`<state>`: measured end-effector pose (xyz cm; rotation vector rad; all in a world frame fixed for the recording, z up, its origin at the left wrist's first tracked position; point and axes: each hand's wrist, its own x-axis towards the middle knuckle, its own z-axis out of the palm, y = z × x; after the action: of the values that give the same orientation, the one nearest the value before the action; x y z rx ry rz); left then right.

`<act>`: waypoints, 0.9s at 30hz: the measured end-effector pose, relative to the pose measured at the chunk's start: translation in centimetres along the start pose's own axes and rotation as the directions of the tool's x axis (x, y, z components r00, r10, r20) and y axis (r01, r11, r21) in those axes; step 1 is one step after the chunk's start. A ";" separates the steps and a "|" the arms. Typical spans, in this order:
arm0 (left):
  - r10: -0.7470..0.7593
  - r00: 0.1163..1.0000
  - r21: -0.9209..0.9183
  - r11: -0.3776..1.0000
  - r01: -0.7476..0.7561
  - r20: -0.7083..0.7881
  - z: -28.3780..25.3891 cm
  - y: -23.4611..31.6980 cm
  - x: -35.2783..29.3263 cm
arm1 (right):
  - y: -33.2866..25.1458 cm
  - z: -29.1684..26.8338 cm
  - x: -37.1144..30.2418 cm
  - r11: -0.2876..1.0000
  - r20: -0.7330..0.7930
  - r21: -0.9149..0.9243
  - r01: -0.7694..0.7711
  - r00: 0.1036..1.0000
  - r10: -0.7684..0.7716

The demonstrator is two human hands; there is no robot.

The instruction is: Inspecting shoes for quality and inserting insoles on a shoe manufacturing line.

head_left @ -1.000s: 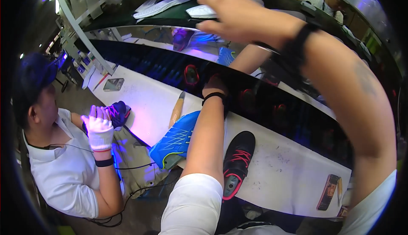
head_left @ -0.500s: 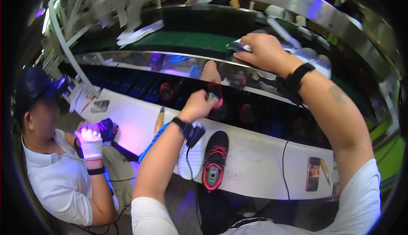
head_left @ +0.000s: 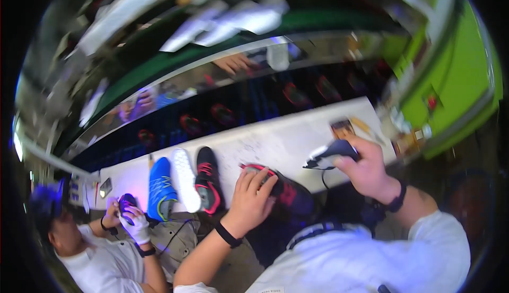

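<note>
My left hand (head_left: 250, 196) is closed over the heel end of a black shoe with red trim (head_left: 293, 193), which is tilted at the bench's near edge. To the right, my right hand (head_left: 368, 168) grips a dark grey and white shoe sole (head_left: 331, 154), raised over the bench and blurred. On the bench, left of my left hand, lie a black shoe with red laces (head_left: 208, 179), a white sole (head_left: 184, 176) with its tread up, and a blue shoe (head_left: 160, 187).
A person on the left handles a dark purple shoe (head_left: 127, 204). The white bench (head_left: 254, 144) holds a phone (head_left: 342, 127) and a wooden-handled tool (head_left: 361, 124). Beyond it, a dark conveyor carries black and red shoes (head_left: 222, 114); a green belt (head_left: 124, 89) bears pale soles (head_left: 228, 25).
My right hand has drawn back from the belt with the sole. My left hand has come back from the dark conveyor to the near edge with a black and red shoe. The view has turned.
</note>
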<state>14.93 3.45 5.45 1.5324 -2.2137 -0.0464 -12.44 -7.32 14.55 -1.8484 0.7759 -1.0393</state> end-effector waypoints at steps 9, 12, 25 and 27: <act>0.183 0.976 0.060 0.982 -0.177 -0.116 6.5 3.3 3.3 | 4.7 -3.5 -7.2 0.911 0.076 0.338 -0.238 0.971 0.225; -0.268 0.851 -0.559 0.829 -0.036 -0.452 4.4 3.4 4.3 | 3.2 -3.6 -6.5 0.914 0.050 0.401 -0.065 0.998 0.049; -0.521 0.807 -0.756 0.637 0.151 -0.278 0.5 11.2 3.2 | 3.1 -0.4 -4.8 0.949 0.178 0.305 -0.075 0.984 0.021; -0.358 0.886 -0.610 0.784 0.115 -0.293 0.6 11.8 2.5 | 2.9 -0.3 -4.9 0.956 0.177 0.282 -0.085 0.984 0.036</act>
<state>3.52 5.59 8.99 1.3138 -1.4755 -0.4174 -15.23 -4.73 10.33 -1.6266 0.5438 -0.8899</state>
